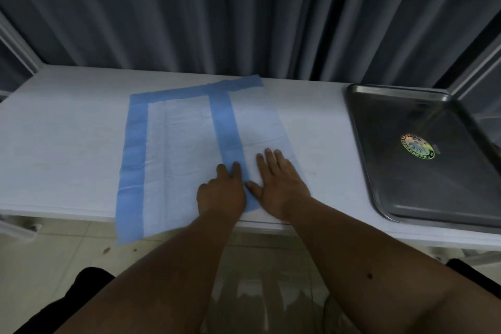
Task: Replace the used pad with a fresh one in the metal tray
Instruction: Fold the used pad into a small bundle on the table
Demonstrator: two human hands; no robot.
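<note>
Pad (187,141) under both my hands right now, white with a blue border, spread on the white counter (320,127) with its near edge hanging over the front. Left hand (221,192) has its fingers (234,169) partly curled, tips pressing on the blue strip of a folded-over flap; I can't tell whether anything is actually pinched there. Right hand (282,182) lies flat just beside it, fingers (271,157) straight and close together, palm down on that flap.

My read: I'm folding or smoothing this pad, 1 side turned in so its blue edge runs up the middle. Whether it's the used one or the fresh one, I can't say from here; it looks clean, with faint creases only.

Off to my right, well apart from the pad, sits the metal tray (363,144), bare steel showing, no pad in it. So the tray appears ready to take a pad.

Next move, as I judge it: get a proper grip on the pad's edges with both hands, lift without letting it flop, and carry it across to the tray or clear of it.

Writing: a round holographic sticker (417,146) sits in the tray's middle, green and gold; lettering rings it but it's too small to read.
</note>
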